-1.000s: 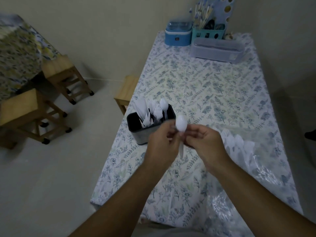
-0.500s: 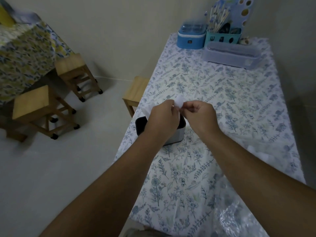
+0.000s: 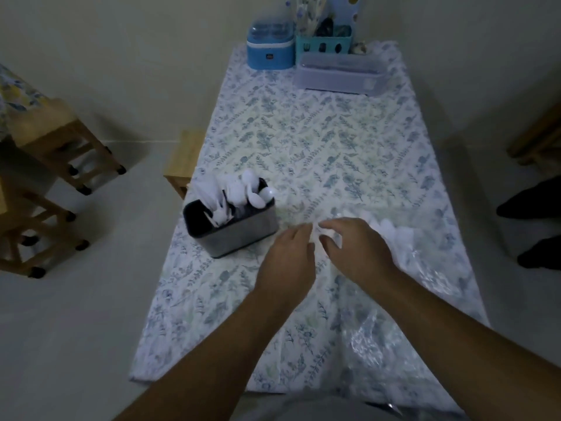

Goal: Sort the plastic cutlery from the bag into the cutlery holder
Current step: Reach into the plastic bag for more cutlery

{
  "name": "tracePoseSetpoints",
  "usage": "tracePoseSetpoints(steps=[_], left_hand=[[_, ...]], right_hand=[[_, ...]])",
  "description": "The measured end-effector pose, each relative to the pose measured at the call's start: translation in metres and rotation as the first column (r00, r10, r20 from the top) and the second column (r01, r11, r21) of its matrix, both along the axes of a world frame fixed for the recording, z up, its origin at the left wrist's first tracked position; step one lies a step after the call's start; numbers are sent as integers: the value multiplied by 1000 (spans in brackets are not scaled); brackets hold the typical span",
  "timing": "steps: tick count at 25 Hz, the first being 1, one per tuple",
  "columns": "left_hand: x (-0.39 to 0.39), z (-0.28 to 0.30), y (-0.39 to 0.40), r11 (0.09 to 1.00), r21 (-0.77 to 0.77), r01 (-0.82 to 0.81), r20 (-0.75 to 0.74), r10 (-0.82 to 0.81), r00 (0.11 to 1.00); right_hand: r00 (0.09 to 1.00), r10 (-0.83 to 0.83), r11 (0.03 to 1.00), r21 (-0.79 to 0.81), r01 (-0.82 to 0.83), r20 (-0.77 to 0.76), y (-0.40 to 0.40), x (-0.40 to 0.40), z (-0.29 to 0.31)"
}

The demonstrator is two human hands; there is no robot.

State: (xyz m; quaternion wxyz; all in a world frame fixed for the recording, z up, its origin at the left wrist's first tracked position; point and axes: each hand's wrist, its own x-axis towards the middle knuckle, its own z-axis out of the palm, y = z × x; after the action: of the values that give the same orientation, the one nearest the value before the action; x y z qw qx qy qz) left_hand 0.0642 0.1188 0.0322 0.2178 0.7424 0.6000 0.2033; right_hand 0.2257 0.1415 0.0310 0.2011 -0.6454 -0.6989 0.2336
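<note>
A dark cutlery holder [image 3: 243, 238] with a grey front stands near the table's left edge. It is packed with white plastic cutlery [image 3: 239, 192], and one spoon [image 3: 267, 193] leans over its right rim. A clear plastic bag [image 3: 431, 268] lies on the right, with more white cutlery [image 3: 394, 233] inside. My left hand [image 3: 288, 262] hovers just right of the holder, fingers relaxed and holding nothing. My right hand [image 3: 355, 250] is at the bag's left end with its fingers bent down over something white. Blur hides whether it holds anything.
The table [image 3: 303, 141] wears a floral cloth. At its far end stand a blue box [image 3: 270, 50], a teal basket [image 3: 321, 45] and a grey lidded tray [image 3: 340, 74]. Wooden stools [image 3: 60, 147] stand on the floor at left, and a small one [image 3: 182, 159] is beside the table. Dark shoes [image 3: 534, 202] are at right.
The spoon that both hands held has gone into the holder. Both hands have drawn back and to the right, down to the bag's end.
</note>
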Motion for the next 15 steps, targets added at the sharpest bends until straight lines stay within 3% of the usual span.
tracePoseSetpoints(steps=[3, 7, 13, 15], left_hand=[[31, -45, -38, 984, 15, 180, -82, -178, 981], [67, -96, -83, 857, -121, 501, -149, -514, 845], [44, -112, -54, 802, -89, 591, -456, -560, 691], [42, -97, -42, 869, -67, 489, -497, -454, 739]], right_hand=[[982, -11, 999, -31, 17, 187, -46, 52, -24], [946, -16, 998, -51, 35, 325, -112, 106, -55], [930, 232, 959, -226, -170, 284, -165, 134, -83], [923, 260, 956, -210, -205, 285, -163, 124, -83]])
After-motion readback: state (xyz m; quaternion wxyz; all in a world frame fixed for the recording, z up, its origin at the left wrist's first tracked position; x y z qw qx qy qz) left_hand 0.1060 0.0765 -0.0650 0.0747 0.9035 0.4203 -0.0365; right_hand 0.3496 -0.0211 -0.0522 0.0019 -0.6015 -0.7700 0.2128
